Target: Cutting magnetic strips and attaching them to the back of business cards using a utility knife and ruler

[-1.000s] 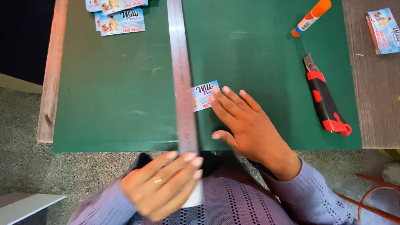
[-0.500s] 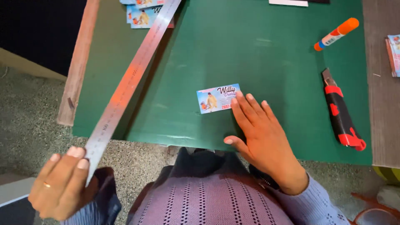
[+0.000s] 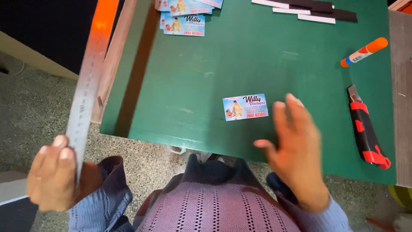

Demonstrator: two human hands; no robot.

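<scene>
My left hand [image 3: 51, 172] grips the near end of a long steel ruler [image 3: 88, 81], held off the left side of the table and rising toward the top of the view. My right hand [image 3: 296, 146] hovers blurred over the green cutting mat [image 3: 193, 86], fingers spread, holding nothing, just right of a small printed card [image 3: 245, 107] that lies flat on the mat.
A red and black utility knife [image 3: 365, 129] lies at the mat's right. An orange-capped glue stick [image 3: 364, 52] lies behind it. Several printed cards [image 3: 184, 19] are stacked at the back left; black and white strips [image 3: 313, 13] at the back. Speckled floor below.
My left hand has swung the ruler off the mat to the left side of the table. My right hand has lifted off the card and drawn back to the right.
</scene>
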